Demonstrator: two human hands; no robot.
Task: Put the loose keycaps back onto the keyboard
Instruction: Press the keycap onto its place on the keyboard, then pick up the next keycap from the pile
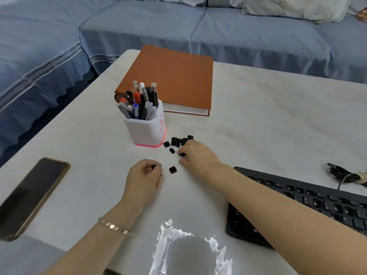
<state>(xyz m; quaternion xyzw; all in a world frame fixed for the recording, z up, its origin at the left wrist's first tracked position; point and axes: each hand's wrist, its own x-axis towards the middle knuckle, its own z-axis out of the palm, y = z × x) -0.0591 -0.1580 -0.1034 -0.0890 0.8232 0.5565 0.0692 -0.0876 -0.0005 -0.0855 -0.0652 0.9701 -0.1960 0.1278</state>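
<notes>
Nearest to you, on your left wrist, there is a thin gold chain bracelet [115,227]; on your right side the black plastic computer keyboard [309,203] lies on the white table [258,120], and your right forearm passes over its left corner; some of its key places look open, but the picture is blurred there. At the left edge a dark smartphone with gold frame [32,195] lies flat. A little farther, your left hand [144,176] rests on the table with fingers curled in, and they pinch a small dark piece [154,166] at the tips; it is too blurred to tell more. Just beside it, between your two hands, one loose black square keycap [172,170] lies alone. Your right hand [195,153] reaches forward, fingers bent down and closed narrow around a second black keycap [181,155]. Just behind this hand is the heap of black keycaps [177,141], near the white square pen holder with pink base [148,129], which is full of pens. Behind it lies the orange hardcover book [174,78]; at the far right a coiled black cable [346,175]; beyond the table, the blue fabric sofa [238,36].
</notes>
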